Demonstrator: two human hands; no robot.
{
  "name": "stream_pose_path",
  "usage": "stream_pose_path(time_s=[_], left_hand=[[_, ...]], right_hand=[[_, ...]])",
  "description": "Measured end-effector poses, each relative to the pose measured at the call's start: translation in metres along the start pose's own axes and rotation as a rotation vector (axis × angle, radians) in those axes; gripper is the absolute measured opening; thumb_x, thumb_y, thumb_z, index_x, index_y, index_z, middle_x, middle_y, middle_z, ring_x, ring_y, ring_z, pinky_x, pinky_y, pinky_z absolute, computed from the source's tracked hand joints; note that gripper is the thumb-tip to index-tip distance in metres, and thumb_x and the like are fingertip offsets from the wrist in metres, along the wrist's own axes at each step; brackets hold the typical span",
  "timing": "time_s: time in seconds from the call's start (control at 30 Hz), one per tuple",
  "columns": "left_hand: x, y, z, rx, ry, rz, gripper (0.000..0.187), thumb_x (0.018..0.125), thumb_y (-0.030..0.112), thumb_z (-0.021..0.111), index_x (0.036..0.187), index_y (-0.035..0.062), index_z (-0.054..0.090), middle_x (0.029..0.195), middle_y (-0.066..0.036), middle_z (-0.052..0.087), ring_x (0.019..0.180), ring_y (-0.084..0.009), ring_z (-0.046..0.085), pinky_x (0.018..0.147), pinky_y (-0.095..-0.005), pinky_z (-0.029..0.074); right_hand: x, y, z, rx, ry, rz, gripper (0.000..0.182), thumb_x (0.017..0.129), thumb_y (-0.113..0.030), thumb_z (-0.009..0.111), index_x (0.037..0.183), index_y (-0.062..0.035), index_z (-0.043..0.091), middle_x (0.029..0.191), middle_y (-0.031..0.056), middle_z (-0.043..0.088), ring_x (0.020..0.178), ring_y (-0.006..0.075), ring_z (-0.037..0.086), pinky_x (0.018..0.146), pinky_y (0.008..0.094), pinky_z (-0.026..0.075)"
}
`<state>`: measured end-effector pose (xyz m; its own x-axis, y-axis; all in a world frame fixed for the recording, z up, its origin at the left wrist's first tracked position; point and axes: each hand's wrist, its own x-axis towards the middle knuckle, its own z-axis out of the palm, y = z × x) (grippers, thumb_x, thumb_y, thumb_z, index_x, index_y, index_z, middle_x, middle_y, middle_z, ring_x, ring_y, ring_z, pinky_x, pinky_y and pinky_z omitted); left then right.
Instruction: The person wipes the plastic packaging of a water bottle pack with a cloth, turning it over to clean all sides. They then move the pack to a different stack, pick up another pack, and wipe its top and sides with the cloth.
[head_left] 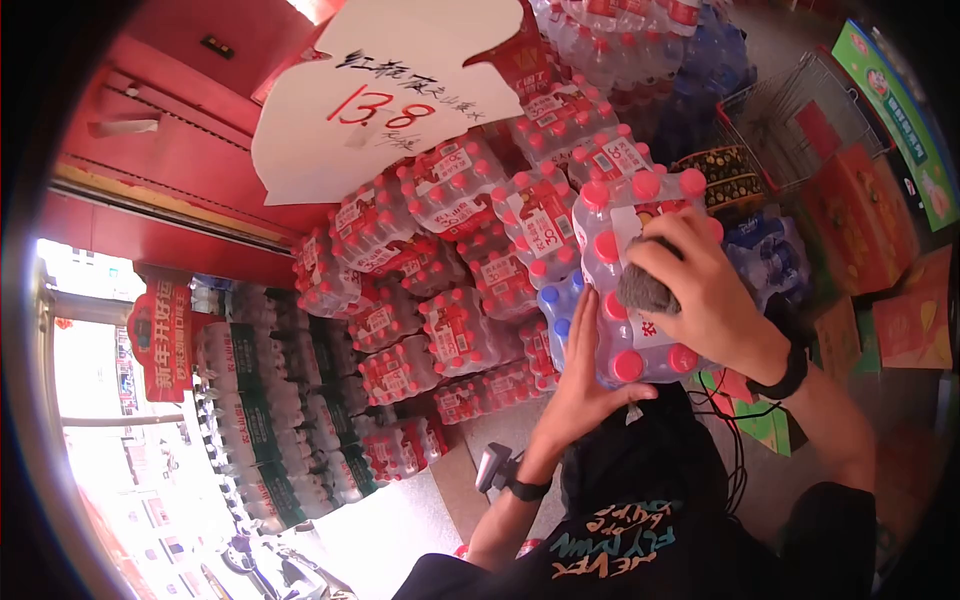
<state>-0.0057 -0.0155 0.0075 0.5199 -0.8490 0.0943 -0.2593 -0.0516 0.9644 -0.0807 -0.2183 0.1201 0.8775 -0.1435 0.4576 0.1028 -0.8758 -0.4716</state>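
Note:
A shrink-wrapped pack of red-capped water bottles [600, 250] stands in front of me on top of other packs. My right hand [695, 290] has its fingers curled round a grey cloth [648, 288], which presses on the plastic film over the caps. Flat against the near left side of that pack rests my left hand [585, 385], its fingers stretched and its thumb spread along the lower edge. Beside its fingertips, a blue-capped bottle pack [560, 305] shows partly. My right palm hides part of the pack's label.
Stacked red-labelled bottle packs [455, 335] fill the middle. A handwritten price sign [390, 110] hangs above them. Green-labelled packs [250, 400] stand by the bright doorway at left. A wire basket [790, 120], flattened cardboard [915, 310] and black cables [735, 440] lie to the right.

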Motion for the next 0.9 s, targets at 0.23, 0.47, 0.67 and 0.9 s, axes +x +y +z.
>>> stream_pose_path(time_s=[0.23, 0.47, 0.67, 0.9], left_hand=[[0.043, 0.028, -0.025, 0.119, 0.081, 0.134, 0.049, 0.086, 0.011, 0.081, 0.131, -0.0025, 0.067, 0.143, -0.015, 0.055, 0.131, -0.0277, 0.056, 0.111, -0.0407, 0.043], [0.062, 0.009, -0.023, -0.051, 0.069, 0.159, 0.04, 0.077, 0.013, 0.091, 0.113, 0.004, 0.074, 0.116, -0.008, 0.056, 0.108, -0.0227, 0.057, 0.094, -0.037, 0.05], [0.062, -0.017, -0.013, -0.144, 0.101, 0.235, 0.052, 0.075, 0.035, 0.094, 0.113, 0.0054, 0.074, 0.116, -0.008, 0.053, 0.108, -0.0235, 0.055, 0.091, -0.0371, 0.049], [0.062, -0.027, -0.011, -0.182, 0.14, 0.291, 0.064, 0.073, 0.051, 0.088, 0.116, 0.0063, 0.074, 0.112, -0.007, 0.05, 0.104, -0.0235, 0.053, 0.086, -0.0357, 0.047]], right_hand=[[-0.024, 0.012, -0.015, 0.009, 0.068, 0.156, 0.057, 0.06, 0.006, 0.084, 0.112, -0.0045, 0.065, 0.115, 0.0135, 0.058, 0.105, 0.0383, 0.057, 0.09, 0.0457, 0.05], [-0.034, 0.015, -0.013, -0.074, -0.014, 0.128, 0.064, 0.067, -0.024, 0.092, 0.122, -0.005, 0.065, 0.13, 0.0209, 0.056, 0.108, 0.0415, 0.058, 0.094, 0.0515, 0.048], [-0.037, 0.022, -0.009, -0.224, -0.022, 0.007, 0.062, 0.061, -0.014, 0.088, 0.118, -0.0013, 0.067, 0.125, 0.0257, 0.059, 0.097, 0.041, 0.061, 0.08, 0.0494, 0.052], [0.007, 0.003, 0.005, -0.415, -0.221, -0.127, 0.033, 0.061, -0.015, 0.076, 0.092, -0.0035, 0.069, 0.101, 0.0135, 0.064, 0.08, 0.0341, 0.059, 0.06, 0.0402, 0.052]])
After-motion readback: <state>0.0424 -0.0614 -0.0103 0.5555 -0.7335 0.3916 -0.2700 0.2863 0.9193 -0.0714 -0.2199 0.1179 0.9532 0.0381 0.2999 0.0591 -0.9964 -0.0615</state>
